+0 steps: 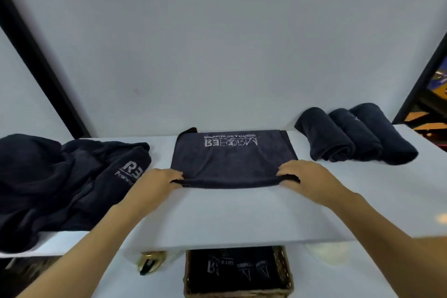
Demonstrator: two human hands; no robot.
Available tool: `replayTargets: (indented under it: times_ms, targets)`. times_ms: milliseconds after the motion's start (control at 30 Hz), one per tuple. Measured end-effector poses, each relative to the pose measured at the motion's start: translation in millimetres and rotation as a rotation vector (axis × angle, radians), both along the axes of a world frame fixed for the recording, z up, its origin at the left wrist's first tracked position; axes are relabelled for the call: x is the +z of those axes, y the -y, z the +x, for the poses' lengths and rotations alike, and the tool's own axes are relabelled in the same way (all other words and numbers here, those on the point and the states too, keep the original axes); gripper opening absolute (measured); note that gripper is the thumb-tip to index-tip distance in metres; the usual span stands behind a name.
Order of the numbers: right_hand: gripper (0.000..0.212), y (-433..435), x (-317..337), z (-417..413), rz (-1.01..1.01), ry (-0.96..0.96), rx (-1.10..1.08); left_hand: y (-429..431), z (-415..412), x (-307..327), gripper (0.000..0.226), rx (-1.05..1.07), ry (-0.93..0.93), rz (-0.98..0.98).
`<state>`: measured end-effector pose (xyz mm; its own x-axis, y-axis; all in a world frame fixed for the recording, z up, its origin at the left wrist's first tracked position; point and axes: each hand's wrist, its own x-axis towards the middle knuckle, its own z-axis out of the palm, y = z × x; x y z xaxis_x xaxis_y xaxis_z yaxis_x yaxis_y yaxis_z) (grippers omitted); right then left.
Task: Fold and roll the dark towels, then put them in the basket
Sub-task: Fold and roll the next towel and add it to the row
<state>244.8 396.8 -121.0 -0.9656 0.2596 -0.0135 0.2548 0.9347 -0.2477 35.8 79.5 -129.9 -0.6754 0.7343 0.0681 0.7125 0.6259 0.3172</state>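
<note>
Basket (287, 271) closest to me, below the front edge of the counter (229, 215), with dark logo towels (237, 270) lying in it. Up on the counter, my left hand (159, 180) and right hand (302, 174) each grip a near corner of the folded towel (232, 162), fingers curled over its near edge; it lies flat in the middle, logo at the far side. To the left, a loose heap of dark towels (60, 181) spills over the front edge. Far right, three rolled towels (350, 135) lie side by side, touching.

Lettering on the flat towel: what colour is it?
Whitish lettering on the dark navy towel; head view.
</note>
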Motion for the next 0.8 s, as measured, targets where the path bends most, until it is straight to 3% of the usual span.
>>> replayTargets:
  times_ms: [100, 233, 333, 433, 567, 800]
  targets:
    - [0.028, 17, 7, 11, 0.158, 0.054, -0.042, 14, 13, 2, 0.016, -0.043, -0.086, -0.029]
    - [0.015, 32, 19, 54, 0.067, 0.189, 0.061, 50, 42, 16, 0.011, -0.247, -0.003, -0.090]
    - [0.002, 46, 30, 74, -0.020, 0.286, 0.099, 64, 63, 24, 0.021, -0.267, 0.056, -0.151]
    - [0.011, 46, 38, 69, -0.273, 0.225, 0.025, 54, 63, 29, 0.037, -0.149, 0.137, -0.091]
    - [0.010, 23, 36, 30, -0.409, -0.091, -0.210, 15, 33, 22, 0.012, 0.050, 0.073, 0.091]
    - [0.047, -28, 13, -62, -0.580, -0.151, -0.489, -43, -47, 3, 0.065, 0.478, 0.266, 0.174]
